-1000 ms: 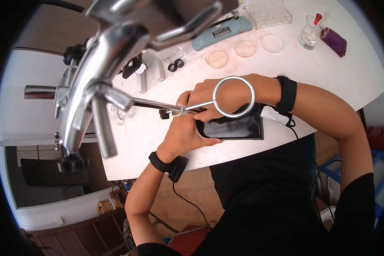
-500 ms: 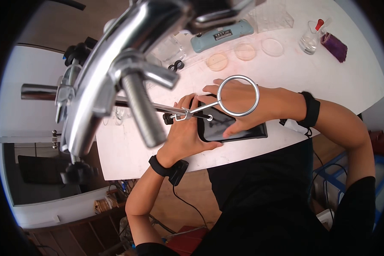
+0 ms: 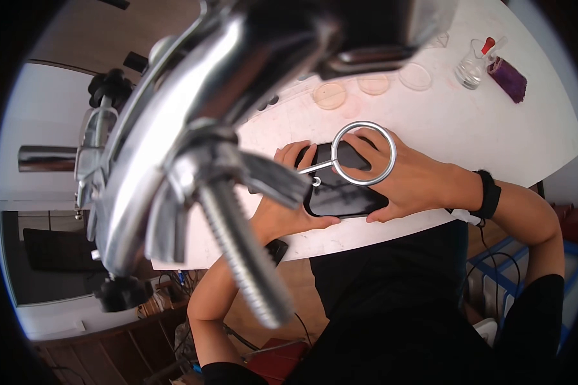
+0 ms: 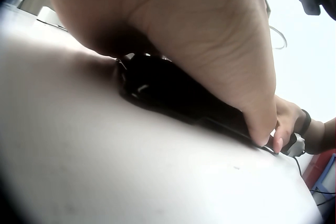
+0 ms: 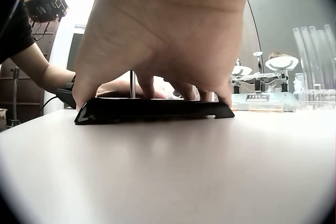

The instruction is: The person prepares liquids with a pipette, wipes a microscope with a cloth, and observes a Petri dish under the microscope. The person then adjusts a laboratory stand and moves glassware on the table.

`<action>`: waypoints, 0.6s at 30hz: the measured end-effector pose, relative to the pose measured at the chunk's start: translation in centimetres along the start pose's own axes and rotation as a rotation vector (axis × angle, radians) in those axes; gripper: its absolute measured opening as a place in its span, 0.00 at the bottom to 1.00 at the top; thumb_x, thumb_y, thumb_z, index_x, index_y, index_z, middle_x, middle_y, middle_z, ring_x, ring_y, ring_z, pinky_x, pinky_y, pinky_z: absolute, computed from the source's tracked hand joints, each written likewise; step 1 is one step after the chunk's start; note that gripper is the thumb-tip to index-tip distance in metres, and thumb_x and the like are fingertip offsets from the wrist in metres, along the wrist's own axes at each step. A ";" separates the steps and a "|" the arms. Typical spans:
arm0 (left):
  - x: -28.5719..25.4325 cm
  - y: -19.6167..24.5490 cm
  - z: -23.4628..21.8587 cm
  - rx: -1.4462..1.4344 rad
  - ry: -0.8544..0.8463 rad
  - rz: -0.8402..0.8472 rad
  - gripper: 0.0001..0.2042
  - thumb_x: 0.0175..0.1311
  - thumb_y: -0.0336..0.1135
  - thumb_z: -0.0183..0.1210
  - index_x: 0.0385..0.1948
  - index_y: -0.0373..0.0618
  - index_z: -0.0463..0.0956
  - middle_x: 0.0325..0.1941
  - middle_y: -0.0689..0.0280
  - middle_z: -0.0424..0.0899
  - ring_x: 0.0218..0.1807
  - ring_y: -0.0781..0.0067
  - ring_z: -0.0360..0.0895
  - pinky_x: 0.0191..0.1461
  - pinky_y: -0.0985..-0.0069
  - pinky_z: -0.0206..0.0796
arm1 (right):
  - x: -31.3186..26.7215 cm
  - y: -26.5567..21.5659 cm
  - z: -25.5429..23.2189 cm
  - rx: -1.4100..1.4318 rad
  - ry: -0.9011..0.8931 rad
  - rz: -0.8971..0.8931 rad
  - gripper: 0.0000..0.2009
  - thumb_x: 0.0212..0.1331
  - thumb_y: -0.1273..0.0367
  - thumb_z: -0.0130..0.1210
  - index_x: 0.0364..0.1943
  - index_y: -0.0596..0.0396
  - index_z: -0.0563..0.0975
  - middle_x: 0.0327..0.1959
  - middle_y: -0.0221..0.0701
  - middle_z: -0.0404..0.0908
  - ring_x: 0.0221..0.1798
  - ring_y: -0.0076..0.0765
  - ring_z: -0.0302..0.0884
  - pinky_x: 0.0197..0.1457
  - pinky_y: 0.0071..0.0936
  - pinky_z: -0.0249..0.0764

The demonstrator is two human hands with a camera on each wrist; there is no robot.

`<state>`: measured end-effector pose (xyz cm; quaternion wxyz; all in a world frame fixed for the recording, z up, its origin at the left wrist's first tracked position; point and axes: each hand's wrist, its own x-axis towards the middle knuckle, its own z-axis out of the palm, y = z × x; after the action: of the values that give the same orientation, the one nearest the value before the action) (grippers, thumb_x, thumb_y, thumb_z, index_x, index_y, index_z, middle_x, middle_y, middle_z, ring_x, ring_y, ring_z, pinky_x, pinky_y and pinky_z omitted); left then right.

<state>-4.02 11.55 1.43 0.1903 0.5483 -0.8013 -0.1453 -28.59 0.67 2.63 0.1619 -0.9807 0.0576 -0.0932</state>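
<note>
"Retort stand [image 3: 192, 96] first: how does it sit on the bench [image 3: 456, 128]?"

"Upright, as far as I can judge, with its metalwork crowding my head view. It looks tall and probably top-heavy, so a sharp tug low down could set it rocking, or swing the upper end into my camera."

"And the black base [image 3: 343, 200]?"

"Level in my right wrist view, apparently resting on the bench near the front edge. The rod [image 5: 133, 85] joins it toward its left end, so I'd expect uneven handling. Dragged too far my way, it could overhang the edge and tip."

"Hands?"

"I have the right hand [image 3: 411, 173] spread across the base's right end, thumb gripping the near edge, fingers the far one. The left hand [image 3: 282, 218] grips the other end, thumb along the near edge, partly hidden behind the stand's metalwork. Unequal pulling would twist the base; a lift and slip could trap fingertips beneath."

"What about the iron ring [image 3: 364, 183]?"

"It's above the right hand. A loose joint could drop it onto those knuckles."

"Any glassware at risk?"

"The petri dishes [image 3: 329, 95] lie beyond the base, apart from my fingers, but a toppling stand could reach them."

"Smallest worry?"

"That wing screw [image 3: 241, 253]. I can't tell whether it's tight; if not, a jolt might let the fitting slip."
</note>
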 end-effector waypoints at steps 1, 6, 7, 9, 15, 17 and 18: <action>-0.1 -0.1 0.0 -0.003 0.000 0.000 0.58 0.28 0.50 0.77 0.68 0.41 0.53 0.67 0.48 0.56 0.65 0.42 0.56 0.68 0.52 0.52 | 0.0 0.0 0.1 0.001 0.000 -0.002 0.39 0.46 0.50 0.65 0.62 0.56 0.69 0.65 0.64 0.55 0.67 0.64 0.54 0.69 0.52 0.51; 0.0 -0.1 0.1 -0.012 0.017 0.004 0.58 0.28 0.50 0.77 0.68 0.40 0.53 0.66 0.48 0.57 0.65 0.42 0.57 0.68 0.52 0.52 | 0.0 0.3 0.2 0.001 0.013 0.001 0.38 0.44 0.51 0.66 0.61 0.53 0.70 0.65 0.63 0.56 0.65 0.64 0.56 0.69 0.49 0.53; 0.1 0.1 0.1 -0.001 0.031 0.008 0.58 0.28 0.51 0.77 0.67 0.40 0.54 0.66 0.48 0.58 0.65 0.42 0.57 0.68 0.52 0.52 | 0.0 0.3 0.1 0.002 0.014 0.000 0.38 0.44 0.51 0.66 0.61 0.53 0.70 0.65 0.63 0.56 0.65 0.64 0.56 0.69 0.49 0.53; 0.4 1.1 0.0 -0.009 0.012 -0.004 0.57 0.28 0.51 0.77 0.67 0.38 0.55 0.66 0.48 0.58 0.65 0.43 0.57 0.68 0.53 0.52 | -0.1 0.3 -0.3 -0.006 -0.017 0.011 0.39 0.43 0.51 0.67 0.61 0.53 0.70 0.65 0.62 0.56 0.65 0.64 0.56 0.69 0.48 0.52; -0.1 0.5 0.8 -0.110 0.044 0.009 0.55 0.29 0.52 0.76 0.64 0.34 0.58 0.65 0.46 0.59 0.65 0.42 0.57 0.68 0.53 0.51 | -0.3 0.8 -0.1 -0.007 -0.001 -0.023 0.39 0.43 0.52 0.67 0.62 0.54 0.70 0.66 0.61 0.56 0.65 0.64 0.56 0.70 0.48 0.52; -0.5 0.0 0.9 0.021 0.037 0.101 0.54 0.29 0.52 0.76 0.63 0.34 0.59 0.65 0.46 0.59 0.65 0.42 0.57 0.68 0.53 0.51 | -0.1 0.8 0.0 0.011 -0.011 -0.017 0.39 0.43 0.52 0.67 0.62 0.54 0.70 0.66 0.61 0.56 0.65 0.64 0.56 0.70 0.48 0.52; -0.7 0.0 0.9 -0.107 -0.009 -0.027 0.54 0.29 0.52 0.76 0.63 0.33 0.59 0.65 0.46 0.59 0.65 0.42 0.56 0.68 0.53 0.51 | -0.1 0.8 0.0 0.028 -0.021 -0.010 0.39 0.43 0.52 0.67 0.62 0.54 0.70 0.66 0.60 0.56 0.65 0.64 0.56 0.70 0.48 0.52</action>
<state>-4.18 12.18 0.54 0.2139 0.5476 -0.7856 -0.1930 -28.72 -0.10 2.30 0.1760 -0.9795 0.0499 -0.0846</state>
